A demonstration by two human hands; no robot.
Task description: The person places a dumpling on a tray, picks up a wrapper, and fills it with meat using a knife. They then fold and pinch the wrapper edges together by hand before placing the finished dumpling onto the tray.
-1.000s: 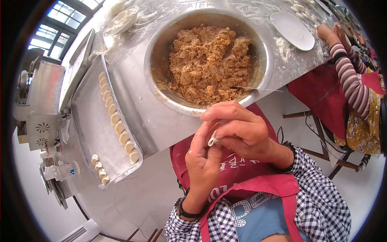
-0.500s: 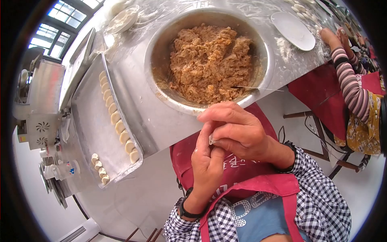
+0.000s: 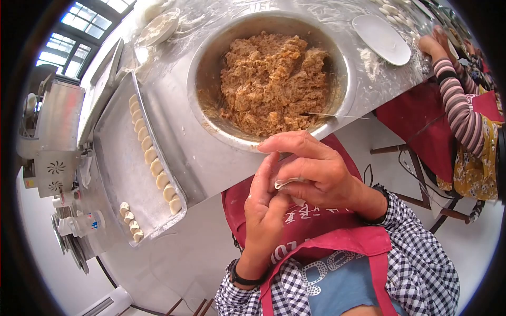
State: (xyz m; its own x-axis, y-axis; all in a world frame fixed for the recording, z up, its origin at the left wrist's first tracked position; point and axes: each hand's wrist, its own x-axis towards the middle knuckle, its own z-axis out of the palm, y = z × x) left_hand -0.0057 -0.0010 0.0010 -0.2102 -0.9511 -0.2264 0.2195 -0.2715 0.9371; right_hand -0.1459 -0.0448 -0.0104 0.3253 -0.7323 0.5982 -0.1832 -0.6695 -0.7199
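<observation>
dough piece [image 3: 289,182], mostly hidden, sits mid-frame between the two hands, pinched in the right hand [image 3: 319,176]; the left hand [image 3: 263,203] meets it, its grip hard to tell. just above is the bowl [image 3: 203,113] of filling [image 3: 274,81]; at left, the tray [image 3: 122,158] with dumplings [image 3: 156,167]; upper right, a plate [image 3: 382,39] near another person's striped sleeve [image 3: 457,100].

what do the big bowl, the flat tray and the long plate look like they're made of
Bowl: metal, likely stainless steel, smooth with a bright grey rim.
Tray: thin grey metal, dull on its floor, shinier along the edge.
Plate: smooth white, glossy; ceramic or plastic, the look doesn't settle it.
</observation>
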